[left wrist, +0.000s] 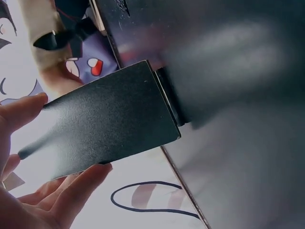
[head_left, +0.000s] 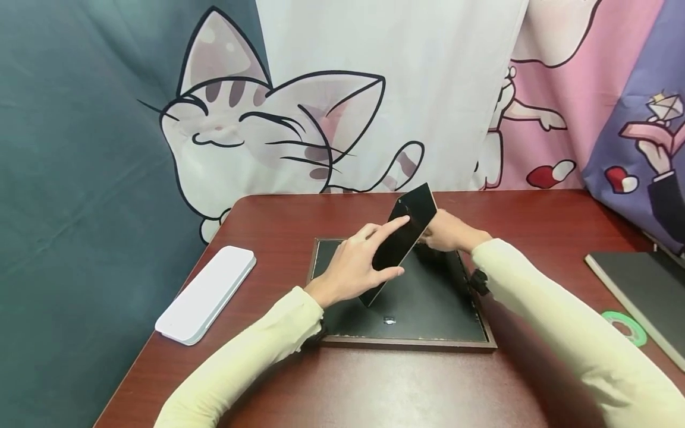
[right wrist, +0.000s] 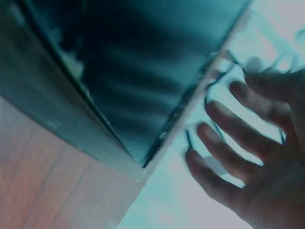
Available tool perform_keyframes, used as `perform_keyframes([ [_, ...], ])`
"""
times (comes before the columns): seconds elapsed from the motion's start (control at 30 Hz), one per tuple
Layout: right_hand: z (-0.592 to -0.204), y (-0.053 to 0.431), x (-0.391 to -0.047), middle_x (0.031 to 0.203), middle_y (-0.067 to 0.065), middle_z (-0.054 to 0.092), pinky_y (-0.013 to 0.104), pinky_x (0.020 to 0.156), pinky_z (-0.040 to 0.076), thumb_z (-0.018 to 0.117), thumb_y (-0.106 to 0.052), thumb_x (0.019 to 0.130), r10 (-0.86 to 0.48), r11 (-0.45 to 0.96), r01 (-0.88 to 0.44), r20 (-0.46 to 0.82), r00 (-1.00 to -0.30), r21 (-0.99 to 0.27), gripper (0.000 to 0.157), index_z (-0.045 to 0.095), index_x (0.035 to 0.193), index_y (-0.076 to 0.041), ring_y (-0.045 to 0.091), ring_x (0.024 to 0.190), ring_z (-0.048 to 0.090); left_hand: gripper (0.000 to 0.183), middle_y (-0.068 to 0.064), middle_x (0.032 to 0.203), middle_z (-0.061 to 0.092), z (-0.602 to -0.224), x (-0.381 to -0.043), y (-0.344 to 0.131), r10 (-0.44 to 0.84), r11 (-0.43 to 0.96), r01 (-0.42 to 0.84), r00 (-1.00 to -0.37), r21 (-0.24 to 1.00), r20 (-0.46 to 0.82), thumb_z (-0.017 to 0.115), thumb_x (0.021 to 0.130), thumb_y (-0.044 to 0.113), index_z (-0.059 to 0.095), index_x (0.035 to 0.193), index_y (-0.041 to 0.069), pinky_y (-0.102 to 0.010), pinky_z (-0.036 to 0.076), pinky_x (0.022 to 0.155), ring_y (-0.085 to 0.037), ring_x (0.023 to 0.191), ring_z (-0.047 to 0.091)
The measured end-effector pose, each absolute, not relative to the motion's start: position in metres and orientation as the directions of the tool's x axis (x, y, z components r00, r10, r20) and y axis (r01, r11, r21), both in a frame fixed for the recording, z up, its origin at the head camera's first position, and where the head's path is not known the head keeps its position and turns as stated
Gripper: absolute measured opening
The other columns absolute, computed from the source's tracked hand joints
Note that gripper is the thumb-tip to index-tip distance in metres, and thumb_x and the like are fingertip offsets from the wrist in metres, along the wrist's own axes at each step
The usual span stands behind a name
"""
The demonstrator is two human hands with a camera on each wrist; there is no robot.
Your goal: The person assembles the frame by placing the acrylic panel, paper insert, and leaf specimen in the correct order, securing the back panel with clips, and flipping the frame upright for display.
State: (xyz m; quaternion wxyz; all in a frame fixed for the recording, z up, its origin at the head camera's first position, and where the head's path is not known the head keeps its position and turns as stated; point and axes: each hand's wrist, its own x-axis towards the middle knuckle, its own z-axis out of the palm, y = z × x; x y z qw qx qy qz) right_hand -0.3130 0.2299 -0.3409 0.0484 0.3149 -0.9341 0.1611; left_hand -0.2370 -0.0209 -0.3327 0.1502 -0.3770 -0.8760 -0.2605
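A picture frame [head_left: 417, 343] lies on the table with its black backing board [head_left: 428, 303] facing up. From that board its black stand leg [head_left: 396, 241] rises at a slant. My left hand [head_left: 355, 261] grips the leg by its edges, fingers along one side and thumb along the other. In the left wrist view the leg's narrow hinged end [left wrist: 169, 98] meets the backing. My right hand [head_left: 452, 230] is behind the leg, partly hidden by it. Its fingers [right wrist: 233, 119] look spread and loosely bent beside the frame's corner in the right wrist view, holding nothing visible.
A white slab-shaped case [head_left: 206, 294] lies at the table's left edge. On the right are a dark flat book-like object [head_left: 647, 285] and a roll of green tape [head_left: 625, 328]. A curtain with cartoon cats [head_left: 342, 89] hangs behind the table.
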Motion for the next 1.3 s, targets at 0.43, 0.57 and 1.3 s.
perform_keyframes([
  [0.43, -0.276, 0.236, -0.247, 0.093, -0.011, 0.070, 0.013, 0.064, 0.045, 0.063, -0.008, 0.097, -0.117, 0.575, -0.528, 0.576, -0.809, -0.625, 0.018, 0.071, 0.113, -0.008, -0.003, 0.077, 0.064, 0.089, -0.001, 0.119, 0.061, -0.331, -0.237, -0.018, 0.587, 0.617, 0.723, -0.686, 0.312, 0.431, 0.079, 0.085, 0.042, 0.026, 0.156, 0.041, -0.036, 0.056, 0.075, -0.016, 0.087, 0.069],
  [0.57, -0.266, 0.236, -0.241, 0.095, -0.014, 0.070, 0.013, 0.063, 0.043, 0.064, -0.007, 0.096, -0.131, 0.563, -0.577, 0.625, -0.769, -0.592, 0.024, 0.069, 0.119, -0.011, -0.001, 0.081, 0.064, 0.091, -0.002, 0.118, 0.061, -0.332, -0.237, -0.018, 0.598, 0.637, 0.712, -0.699, 0.296, 0.393, 0.079, 0.085, 0.041, 0.023, 0.157, 0.043, -0.036, 0.056, 0.073, -0.017, 0.081, 0.067],
  [1.3, -0.285, 0.205, -0.243, 0.113, 0.015, 0.067, 0.062, 0.105, 0.028, 0.079, -0.002, 0.080, -0.588, 0.573, -0.806, 0.611, -0.531, -0.149, 0.022, 0.073, 0.099, -0.010, 0.043, 0.124, 0.043, 0.090, -0.007, 0.118, 0.065, -0.340, -0.233, -0.024, 0.710, 0.701, 0.703, -0.703, 0.120, -0.035, 0.085, 0.081, 0.032, 0.033, 0.155, 0.034, -0.037, 0.057, 0.082, -0.024, 0.093, 0.067],
])
